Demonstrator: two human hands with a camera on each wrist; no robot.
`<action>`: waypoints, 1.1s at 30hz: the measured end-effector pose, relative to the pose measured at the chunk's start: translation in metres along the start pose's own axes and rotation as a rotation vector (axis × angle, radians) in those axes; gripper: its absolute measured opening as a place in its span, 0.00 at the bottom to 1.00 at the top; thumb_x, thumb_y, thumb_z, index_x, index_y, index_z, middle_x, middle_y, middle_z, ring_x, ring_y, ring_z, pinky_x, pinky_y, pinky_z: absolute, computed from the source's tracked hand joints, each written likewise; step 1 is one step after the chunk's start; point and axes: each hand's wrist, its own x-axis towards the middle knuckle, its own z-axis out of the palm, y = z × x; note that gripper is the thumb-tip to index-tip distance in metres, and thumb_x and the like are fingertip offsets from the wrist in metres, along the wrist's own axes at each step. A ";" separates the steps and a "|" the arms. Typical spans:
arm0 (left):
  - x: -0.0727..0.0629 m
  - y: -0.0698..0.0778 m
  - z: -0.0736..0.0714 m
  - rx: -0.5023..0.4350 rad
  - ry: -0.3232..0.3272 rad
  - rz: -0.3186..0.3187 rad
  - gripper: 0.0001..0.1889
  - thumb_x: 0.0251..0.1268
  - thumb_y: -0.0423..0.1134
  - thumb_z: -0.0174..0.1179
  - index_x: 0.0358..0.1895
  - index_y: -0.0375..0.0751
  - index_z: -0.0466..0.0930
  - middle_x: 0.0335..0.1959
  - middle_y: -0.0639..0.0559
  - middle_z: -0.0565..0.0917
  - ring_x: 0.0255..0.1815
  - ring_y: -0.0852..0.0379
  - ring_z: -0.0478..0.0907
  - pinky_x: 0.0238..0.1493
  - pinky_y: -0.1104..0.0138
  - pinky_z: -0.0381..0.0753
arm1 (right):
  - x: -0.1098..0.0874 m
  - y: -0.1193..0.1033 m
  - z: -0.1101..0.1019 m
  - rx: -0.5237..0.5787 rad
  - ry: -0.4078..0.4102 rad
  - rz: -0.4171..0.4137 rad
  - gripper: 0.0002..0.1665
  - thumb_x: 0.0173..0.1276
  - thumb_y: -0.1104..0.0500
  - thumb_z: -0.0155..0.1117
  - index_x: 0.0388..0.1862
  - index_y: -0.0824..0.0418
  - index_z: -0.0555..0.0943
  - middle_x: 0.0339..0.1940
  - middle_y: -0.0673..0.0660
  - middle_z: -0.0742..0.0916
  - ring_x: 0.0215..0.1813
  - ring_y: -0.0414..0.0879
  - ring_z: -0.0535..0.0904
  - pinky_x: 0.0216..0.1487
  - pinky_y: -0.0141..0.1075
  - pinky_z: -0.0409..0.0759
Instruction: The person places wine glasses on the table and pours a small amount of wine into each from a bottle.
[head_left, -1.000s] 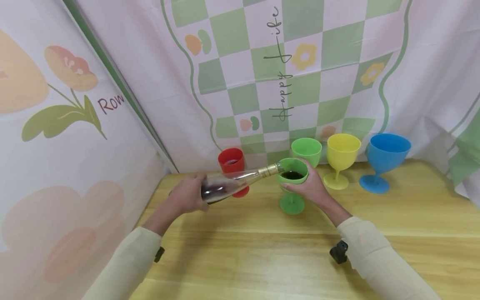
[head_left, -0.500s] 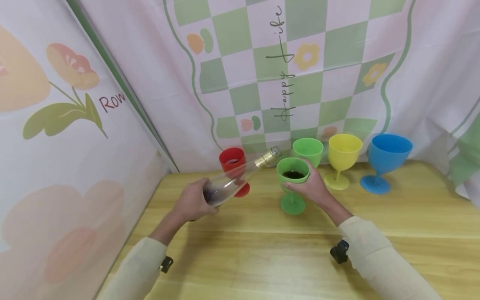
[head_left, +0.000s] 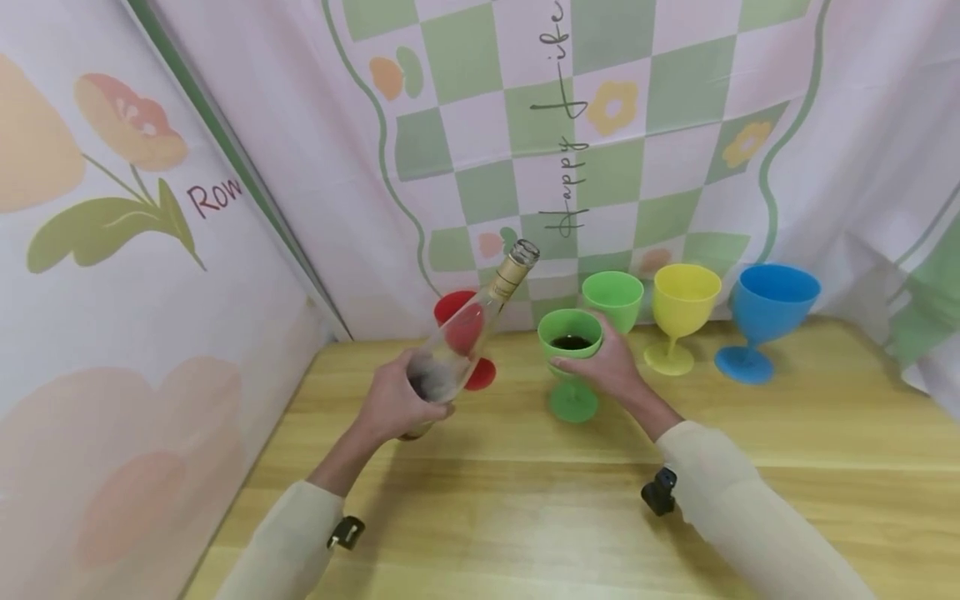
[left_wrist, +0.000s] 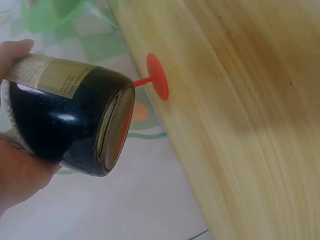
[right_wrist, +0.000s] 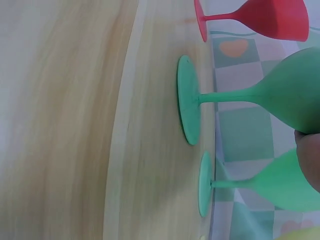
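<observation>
My left hand (head_left: 397, 398) grips the lower body of a clear glass wine bottle (head_left: 457, 342), tilted with its neck up and to the right. Dark liquid sits low in the bottle; its label and base show in the left wrist view. My right hand (head_left: 606, 360) is wrapped around the bowl of a green goblet (head_left: 573, 405) that holds dark liquid. In the right wrist view this goblet's foot (right_wrist: 188, 100) is near or on the table; whether it touches is hard to tell. Behind the bottle, partly hidden, stands a red goblet (head_left: 481, 374).
A second green goblet (head_left: 613, 292), a yellow goblet (head_left: 686, 298) and a blue goblet (head_left: 774, 304) stand along the back of the wooden table (head_left: 525, 517). A printed curtain (head_left: 480, 192) hangs behind, with another flowered cloth (head_left: 112, 333) at the left.
The bottle's mouth has come away from the green goblet, swinging up and to the left, so the bottle stands steeper. My right hand still holds the goblet, which appears slightly further left.
</observation>
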 end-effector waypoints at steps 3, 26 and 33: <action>0.000 0.002 0.001 -0.027 0.019 0.011 0.42 0.38 0.44 0.81 0.63 0.38 0.76 0.51 0.43 0.86 0.48 0.49 0.82 0.49 0.56 0.83 | 0.007 0.000 0.006 0.017 -0.005 0.004 0.51 0.53 0.64 0.79 0.74 0.67 0.64 0.65 0.68 0.79 0.63 0.55 0.75 0.60 0.31 0.73; -0.003 0.008 0.017 -0.192 0.029 -0.033 0.40 0.38 0.43 0.81 0.62 0.41 0.76 0.52 0.44 0.84 0.49 0.47 0.80 0.48 0.56 0.84 | 0.061 0.009 0.049 0.109 0.068 0.063 0.52 0.53 0.61 0.80 0.75 0.63 0.63 0.65 0.67 0.77 0.66 0.60 0.74 0.68 0.53 0.73; -0.007 0.005 0.021 -0.197 0.044 -0.034 0.41 0.38 0.43 0.82 0.62 0.40 0.76 0.52 0.44 0.84 0.49 0.48 0.80 0.48 0.57 0.83 | 0.068 0.012 0.057 0.129 0.083 0.077 0.54 0.53 0.63 0.79 0.76 0.63 0.61 0.66 0.68 0.76 0.67 0.62 0.73 0.70 0.54 0.72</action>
